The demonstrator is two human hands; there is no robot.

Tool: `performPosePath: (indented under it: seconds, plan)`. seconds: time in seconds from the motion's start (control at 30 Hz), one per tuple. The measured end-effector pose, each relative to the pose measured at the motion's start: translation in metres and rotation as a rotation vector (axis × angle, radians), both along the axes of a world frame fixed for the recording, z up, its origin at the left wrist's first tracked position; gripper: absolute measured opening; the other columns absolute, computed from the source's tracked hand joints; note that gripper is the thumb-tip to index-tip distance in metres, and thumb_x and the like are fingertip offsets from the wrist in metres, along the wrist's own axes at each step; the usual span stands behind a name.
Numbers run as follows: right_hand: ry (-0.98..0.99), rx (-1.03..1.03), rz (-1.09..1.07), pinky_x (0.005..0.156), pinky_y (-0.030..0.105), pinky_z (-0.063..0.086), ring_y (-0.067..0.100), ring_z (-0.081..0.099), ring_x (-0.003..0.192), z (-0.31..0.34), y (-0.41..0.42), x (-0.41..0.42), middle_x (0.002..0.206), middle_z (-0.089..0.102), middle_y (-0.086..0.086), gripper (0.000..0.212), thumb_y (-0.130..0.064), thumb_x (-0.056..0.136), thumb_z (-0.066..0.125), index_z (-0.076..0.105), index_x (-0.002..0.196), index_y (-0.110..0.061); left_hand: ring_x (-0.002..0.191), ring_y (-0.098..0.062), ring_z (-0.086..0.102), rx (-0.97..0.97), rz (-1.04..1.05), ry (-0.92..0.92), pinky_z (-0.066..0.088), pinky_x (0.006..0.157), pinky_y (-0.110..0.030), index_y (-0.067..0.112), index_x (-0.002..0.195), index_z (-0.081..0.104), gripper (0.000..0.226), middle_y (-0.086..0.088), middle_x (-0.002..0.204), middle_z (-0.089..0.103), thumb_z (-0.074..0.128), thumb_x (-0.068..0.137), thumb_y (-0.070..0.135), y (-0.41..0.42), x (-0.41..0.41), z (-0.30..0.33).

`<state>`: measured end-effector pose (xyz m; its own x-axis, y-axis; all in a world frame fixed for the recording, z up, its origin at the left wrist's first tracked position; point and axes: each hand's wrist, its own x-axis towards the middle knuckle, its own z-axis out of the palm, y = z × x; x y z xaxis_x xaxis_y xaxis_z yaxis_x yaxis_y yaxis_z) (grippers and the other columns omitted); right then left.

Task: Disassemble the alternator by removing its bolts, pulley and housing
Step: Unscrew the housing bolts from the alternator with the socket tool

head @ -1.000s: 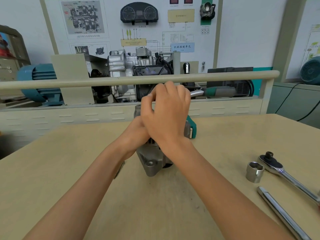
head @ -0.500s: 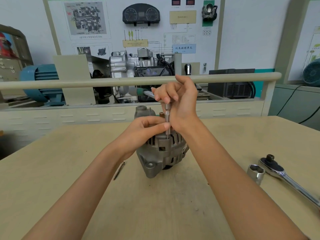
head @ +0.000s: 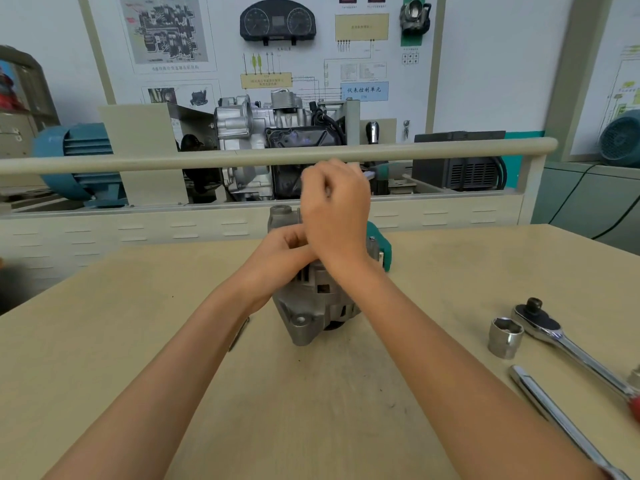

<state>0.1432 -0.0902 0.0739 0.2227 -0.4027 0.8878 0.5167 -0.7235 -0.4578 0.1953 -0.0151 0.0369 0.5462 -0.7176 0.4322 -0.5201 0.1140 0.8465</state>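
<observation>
Your right hand (head: 335, 209) is up above the alternator (head: 317, 299). Its fingers (head: 320, 180) are curled tight around a tool with a green handle (head: 377, 169). A bit of the handle pokes out to the right of your fist. The rest of the tool is hidden behind your hand, so you cannot see its tip.

Your left hand (head: 282, 252) sits lower, right on top of the alternator. Its fingers are bent and bunched near the tool, just under your right wrist. It may be pinching something small there, but you cannot tell, because your right hand covers it.

The alternator stands on the table (head: 104, 341), in the middle, between your two arms. It is grey metal with slots in its side. A round bolt hole sticks out at its front bottom. A green piece (head: 381, 244) shows just behind it on the right.

A thin dark rod (head: 239, 332) lies on the table beside your left arm.

Well off to the right lie a shiny socket (head: 505, 337), a ratchet (head: 554, 334) just beside it, and a long silver bar (head: 554, 414) nearer to you.

Behind the table runs a long pale rail (head: 138, 161), with an engine display (head: 263, 133) and a wall board (head: 277, 46) past it.
</observation>
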Motion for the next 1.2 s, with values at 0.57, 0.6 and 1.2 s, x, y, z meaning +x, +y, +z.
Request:
performPosePath:
  seconds: [0.57,0.6,1.2]
  plan:
    - [-0.075,-0.087,-0.073,0.066,0.030,0.033,0.015,0.040,0.060,-0.005,-0.001,-0.002,0.055,0.041,-0.004,0.034,-0.018,0.087,0.034,0.046,0.056,-0.012,0.069,-0.001,0.065,-0.029,0.006,-0.026,0.051,0.063,-0.016,0.017,0.081,0.068,0.028,0.009,0.071,0.071,0.055,0.088,-0.006,0.000,0.002,-0.001]
    - [-0.082,-0.152,-0.257,0.068,0.031,0.032,0.017,0.040,0.064,-0.008,0.002,-0.001,0.058,0.044,-0.001,0.032,-0.019,0.085,0.035,0.051,0.059,-0.009,0.067,-0.002,0.063,-0.032,0.027,-0.037,0.050,0.062,-0.017,0.017,0.080,0.067,0.031,0.009,0.069,0.070,0.053,0.086,-0.009,0.000,0.002,0.000]
    - [0.090,0.540,1.036,0.077,0.030,0.046,0.019,0.041,0.046,0.018,-0.029,0.000,0.035,0.036,0.002,0.072,-0.031,0.099,0.016,0.037,0.031,-0.017,0.077,-0.001,0.067,-0.021,-0.053,0.056,0.049,0.068,-0.012,0.018,0.091,0.069,0.009,0.010,0.081,0.073,0.062,0.087,0.022,-0.001,-0.001,0.001]
